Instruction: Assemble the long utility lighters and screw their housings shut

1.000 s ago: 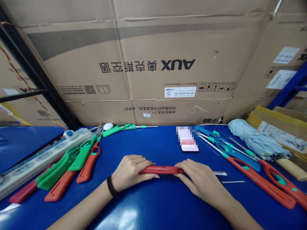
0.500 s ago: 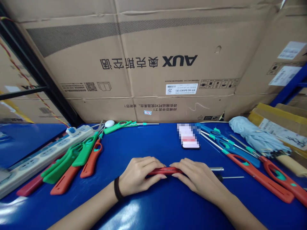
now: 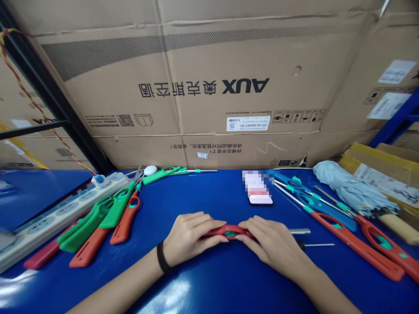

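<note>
A red long-nose lighter (image 3: 231, 231) with a green trigger lies level between my hands, low over the blue table. My left hand (image 3: 191, 235) is closed on its left part, fingers over the top and thumb along the near side. My right hand (image 3: 270, 240) pinches the right part the same way. Both ends of the lighter body are covered by my fingers. Just beyond my right hand a silver metal piece (image 3: 301, 231) sticks out; whether it belongs to the held lighter, I cannot tell. Below it is a thin-shafted screwdriver (image 3: 319, 245), its dark handle partly hidden.
Green lighters (image 3: 119, 207) and orange lighters (image 3: 88, 248) lie on the left beside a white power strip (image 3: 68, 209). Further orange lighters (image 3: 360, 246) and a blue lighter (image 3: 334, 211) are on the right, near a folded umbrella (image 3: 353, 185). A phone (image 3: 260, 198) lies behind my hands.
The red lighter has turned between my fingers, so its loop opening and green trigger now face me. Both hands stay nearly in place.
</note>
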`<state>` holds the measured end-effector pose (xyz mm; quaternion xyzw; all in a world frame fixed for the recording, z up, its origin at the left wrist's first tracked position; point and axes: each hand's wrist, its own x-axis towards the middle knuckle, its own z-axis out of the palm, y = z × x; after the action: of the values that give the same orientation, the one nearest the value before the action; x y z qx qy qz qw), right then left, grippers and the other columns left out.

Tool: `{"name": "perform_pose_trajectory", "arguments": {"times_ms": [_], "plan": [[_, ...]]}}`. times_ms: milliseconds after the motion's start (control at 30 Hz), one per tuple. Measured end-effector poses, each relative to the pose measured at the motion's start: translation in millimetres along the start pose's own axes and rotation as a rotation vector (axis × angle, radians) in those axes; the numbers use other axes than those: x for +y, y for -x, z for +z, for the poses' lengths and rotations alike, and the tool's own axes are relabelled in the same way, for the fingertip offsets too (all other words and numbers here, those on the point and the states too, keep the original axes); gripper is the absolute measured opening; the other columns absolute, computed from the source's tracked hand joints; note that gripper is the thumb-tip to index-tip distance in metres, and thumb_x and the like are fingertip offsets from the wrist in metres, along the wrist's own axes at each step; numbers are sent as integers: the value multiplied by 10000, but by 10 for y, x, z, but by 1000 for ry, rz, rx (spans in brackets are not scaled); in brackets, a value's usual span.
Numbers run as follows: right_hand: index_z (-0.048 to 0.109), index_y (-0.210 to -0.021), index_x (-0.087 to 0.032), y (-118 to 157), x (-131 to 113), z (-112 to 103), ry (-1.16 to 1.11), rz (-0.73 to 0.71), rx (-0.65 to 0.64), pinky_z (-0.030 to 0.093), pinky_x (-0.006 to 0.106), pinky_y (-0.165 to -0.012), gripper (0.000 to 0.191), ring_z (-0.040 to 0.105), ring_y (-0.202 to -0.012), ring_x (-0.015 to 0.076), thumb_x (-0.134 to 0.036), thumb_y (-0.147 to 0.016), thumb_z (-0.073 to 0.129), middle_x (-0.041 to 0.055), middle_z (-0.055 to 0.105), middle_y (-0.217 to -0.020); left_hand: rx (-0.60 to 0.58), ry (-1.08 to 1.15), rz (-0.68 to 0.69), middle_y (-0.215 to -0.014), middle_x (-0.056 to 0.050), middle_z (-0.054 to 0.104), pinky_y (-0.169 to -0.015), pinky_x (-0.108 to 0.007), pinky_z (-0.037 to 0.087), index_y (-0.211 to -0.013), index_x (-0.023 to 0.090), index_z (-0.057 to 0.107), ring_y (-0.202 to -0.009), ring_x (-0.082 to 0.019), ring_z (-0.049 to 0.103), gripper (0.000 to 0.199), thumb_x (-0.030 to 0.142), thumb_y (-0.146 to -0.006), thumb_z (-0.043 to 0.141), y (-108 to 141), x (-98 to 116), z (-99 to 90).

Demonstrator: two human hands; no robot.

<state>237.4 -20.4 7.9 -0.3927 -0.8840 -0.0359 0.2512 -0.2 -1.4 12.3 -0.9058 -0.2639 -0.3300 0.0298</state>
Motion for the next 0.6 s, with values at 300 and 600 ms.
{"name": "perform_pose_trajectory", "arguments": {"times_ms": [300,600], "plan": [[516,-1207,-166,38,19,-55,7,16,37,523,307,-610,501,696,-695,199,-544,-966,294,58,729,-847,20,-218,93,-768,-21,701,-546,-216,480,-1119,160,624,-594,-118,620,374,451,-949,462,-6,-57,-73],[572,-1070,-203,23,-23,-15,-45,-20,-10,516,289,-641,312,676,-753,181,-406,-992,348,42,684,-911,-8,-140,83,-757,-8,692,-550,-214,463,-1015,164,598,-602,-120,640,280,411,-950,484,12,-2,3]]}}
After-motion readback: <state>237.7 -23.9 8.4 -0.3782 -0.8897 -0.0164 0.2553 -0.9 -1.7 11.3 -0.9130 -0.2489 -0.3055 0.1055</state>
